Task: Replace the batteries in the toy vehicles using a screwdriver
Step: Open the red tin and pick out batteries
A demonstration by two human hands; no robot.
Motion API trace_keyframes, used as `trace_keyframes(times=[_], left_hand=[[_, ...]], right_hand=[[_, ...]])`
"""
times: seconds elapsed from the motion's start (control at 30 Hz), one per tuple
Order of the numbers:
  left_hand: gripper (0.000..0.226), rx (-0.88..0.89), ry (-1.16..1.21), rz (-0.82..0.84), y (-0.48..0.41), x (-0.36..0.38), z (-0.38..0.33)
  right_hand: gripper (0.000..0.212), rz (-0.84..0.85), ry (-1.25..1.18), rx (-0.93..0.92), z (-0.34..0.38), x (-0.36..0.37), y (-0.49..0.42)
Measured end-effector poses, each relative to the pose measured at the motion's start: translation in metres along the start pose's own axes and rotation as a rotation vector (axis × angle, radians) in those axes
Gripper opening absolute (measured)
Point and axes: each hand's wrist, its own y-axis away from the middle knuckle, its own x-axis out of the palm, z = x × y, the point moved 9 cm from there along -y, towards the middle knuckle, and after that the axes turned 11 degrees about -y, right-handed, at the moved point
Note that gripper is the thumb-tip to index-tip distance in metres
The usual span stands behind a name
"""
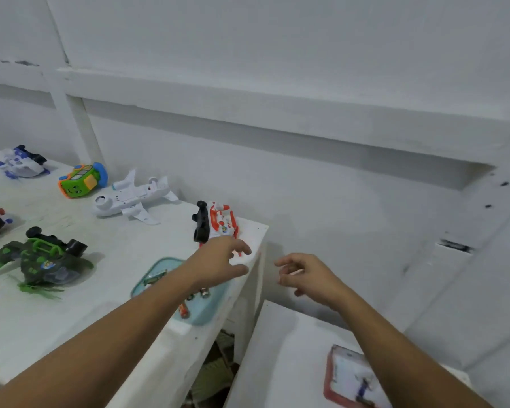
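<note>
An orange and white toy vehicle (220,221) with black wheels lies on its side near the right end of the white table (71,313). My left hand (221,260) hovers just in front of it, fingers spread, holding nothing. My right hand (309,275) hangs in the air past the table's right edge, fingers loosely curled and empty. Under my left forearm a light blue tray (209,313) holds batteries (184,310). No screwdriver can be made out for certain.
More toys stand on the table: a white plane (133,198), a green car (81,181), a dark green vehicle (42,262), a blue and white one (21,163). A lower white surface (280,363) at the right carries a red-rimmed tray (348,381).
</note>
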Motion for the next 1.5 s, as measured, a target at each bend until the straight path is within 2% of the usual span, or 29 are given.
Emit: trace_keyframes(times=[0.23,0.43,0.53,0.63,0.77,0.8,0.9,0.97,1.1,1.33,1.5], left_hand=[[0.042,0.11,0.06,0.255,-0.066,0.125,-0.116],[0.037,0.106,0.168,0.49,-0.097,0.283,-0.187],[0.039,0.051,0.193,0.609,-0.1,0.359,-0.196],[0.051,0.004,0.187,0.661,-0.1,0.419,-0.19],[0.049,-0.02,0.184,0.716,-0.097,0.48,-0.176],[0.051,-0.038,0.19,0.715,-0.097,0.494,-0.17],[0.078,-0.145,0.147,0.7,-0.095,0.526,-0.153],[0.08,-0.164,0.136,0.67,-0.096,0.538,-0.149],[0.059,-0.112,0.188,0.583,-0.103,0.551,-0.15],[0.039,-0.098,0.177,0.49,-0.114,0.556,-0.157],[0.012,-0.122,0.168,0.434,-0.121,0.555,-0.153]], right_hand=[[0.024,-0.182,-0.043,0.154,-0.104,-0.127,0.057],[0.027,-0.263,-0.04,0.359,-0.244,-0.205,0.101],[0.031,-0.271,-0.009,0.428,-0.308,-0.219,0.11],[0.043,-0.226,0.027,0.491,-0.36,-0.212,0.105],[0.041,-0.066,0.29,0.408,-0.393,-0.184,0.078],[0.043,-0.064,0.338,0.396,-0.4,-0.179,0.069],[0.065,-0.048,0.31,0.395,-0.435,-0.161,0.052],[0.07,-0.013,0.358,0.396,-0.445,-0.154,0.045],[0.07,-0.06,0.438,0.382,-0.462,-0.153,0.035],[0.038,-0.233,0.462,0.285,-0.462,-0.159,0.034],[0.024,-0.178,0.514,0.38,-0.47,-0.159,0.034]])
